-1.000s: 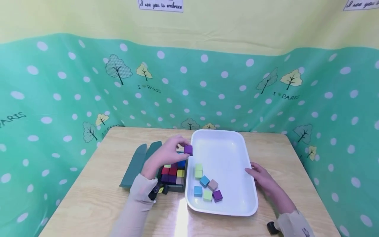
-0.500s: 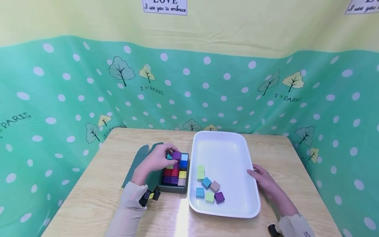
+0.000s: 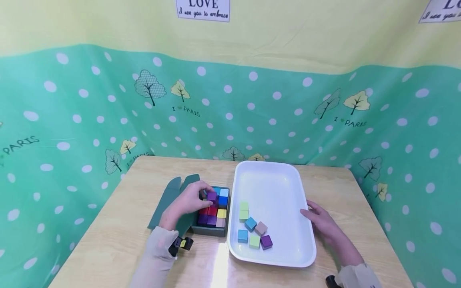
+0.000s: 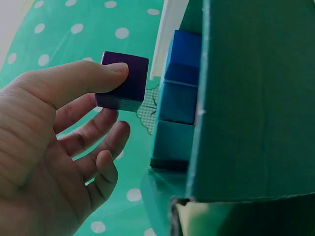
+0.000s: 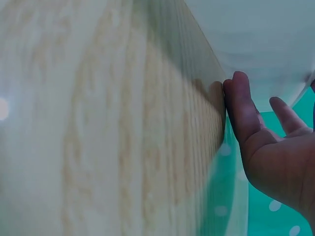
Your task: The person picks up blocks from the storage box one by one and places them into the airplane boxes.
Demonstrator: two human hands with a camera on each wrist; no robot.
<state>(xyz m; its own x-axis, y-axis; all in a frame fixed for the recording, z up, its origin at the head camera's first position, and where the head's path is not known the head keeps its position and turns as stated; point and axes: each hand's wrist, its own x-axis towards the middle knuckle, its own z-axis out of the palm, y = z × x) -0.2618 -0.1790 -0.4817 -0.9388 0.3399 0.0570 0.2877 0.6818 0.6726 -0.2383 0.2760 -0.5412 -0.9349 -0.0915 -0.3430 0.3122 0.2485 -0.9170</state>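
Note:
My left hand (image 3: 187, 200) pinches a purple cube (image 3: 211, 197) between thumb and fingers, over the dark green box (image 3: 209, 231) of coloured cubes. The left wrist view shows the thumb of the left hand (image 4: 64, 128) pressed on the face of the purple cube (image 4: 130, 81), beside a row of blue cubes (image 4: 178, 102). My right hand (image 3: 324, 222) holds the right side of the white tray (image 3: 277, 208), its thumb over the rim and its fingers outside. In the right wrist view, the right hand (image 5: 270, 142) is against the tray (image 5: 256, 44).
Inside the tray's left and lower part lie several loose cubes, among them a blue one (image 3: 243, 236) and a purple one (image 3: 266, 242). The box's open flaps (image 3: 165, 203) spread to its left on the wooden table (image 3: 119, 224). A patterned cloth (image 3: 230, 104) hangs behind.
My left hand has carried the purple cube leftward from the tray's left rim to a place over the box. My right hand has stayed at the tray's right side.

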